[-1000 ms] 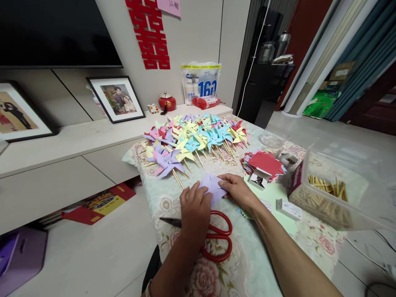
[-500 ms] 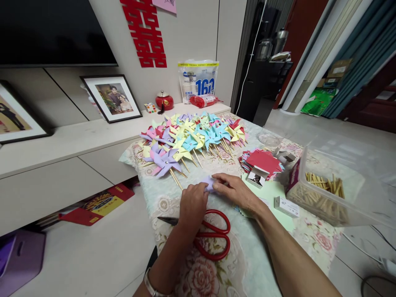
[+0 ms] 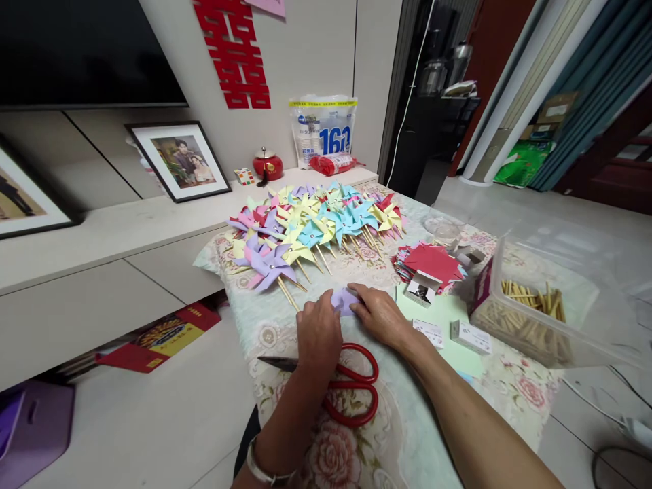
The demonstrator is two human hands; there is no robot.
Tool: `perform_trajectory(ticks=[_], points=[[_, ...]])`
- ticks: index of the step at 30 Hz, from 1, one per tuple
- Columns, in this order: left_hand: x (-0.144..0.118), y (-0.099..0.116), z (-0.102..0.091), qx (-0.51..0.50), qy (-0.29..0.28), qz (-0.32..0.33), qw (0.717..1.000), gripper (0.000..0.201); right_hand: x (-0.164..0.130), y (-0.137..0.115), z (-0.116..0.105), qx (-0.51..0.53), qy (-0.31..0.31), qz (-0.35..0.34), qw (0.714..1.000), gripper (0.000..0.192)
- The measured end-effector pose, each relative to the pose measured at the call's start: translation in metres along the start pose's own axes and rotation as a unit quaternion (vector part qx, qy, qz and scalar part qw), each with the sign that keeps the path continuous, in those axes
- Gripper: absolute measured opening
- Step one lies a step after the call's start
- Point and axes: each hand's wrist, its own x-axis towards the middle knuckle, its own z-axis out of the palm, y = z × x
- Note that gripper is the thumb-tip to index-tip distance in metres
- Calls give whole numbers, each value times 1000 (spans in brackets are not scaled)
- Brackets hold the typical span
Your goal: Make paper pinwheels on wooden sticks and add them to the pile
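Note:
A small piece of purple paper [image 3: 345, 301] lies between my two hands, low over the floral tablecloth [image 3: 402, 407]. My left hand [image 3: 319, 333] grips its left edge with bent fingers. From the other side my right hand [image 3: 379, 311] pinches it, thumb and forefinger at its upper right. Red-handled scissors [image 3: 354, 385] rest partly open beneath my left wrist, their blades pointing left. Just beyond my hands, a purple pinwheel [image 3: 269, 265] on a stick heads a pile of colourful paper pinwheels [image 3: 316, 221].
To the right stand a clear plastic box [image 3: 524, 333] of wooden sticks, a stack of coloured paper [image 3: 432, 263], an open small box [image 3: 422, 288] and a closed white box [image 3: 471, 336]. A white cabinet [image 3: 117, 224] with a framed photo [image 3: 180, 161] borders the table's far left.
More of the purple paper shows between my hands, lying flatter. My right hand has shifted slightly left, and a small white box beside its wrist shows more fully.

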Motion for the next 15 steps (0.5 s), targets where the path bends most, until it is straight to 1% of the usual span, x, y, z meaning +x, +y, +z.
perform_trajectory(ticks=[4,8,15], points=[[0,2,2,42,21,-13,999,46,0,-1,-1,-11,0,13,1000,46],[4,3,3,76,28,-24,996,47,2,0,2,-18,5,22,1000,43],[5,1,3,97,34,-18,995,44,2,-2,5,-42,11,35,998,42]])
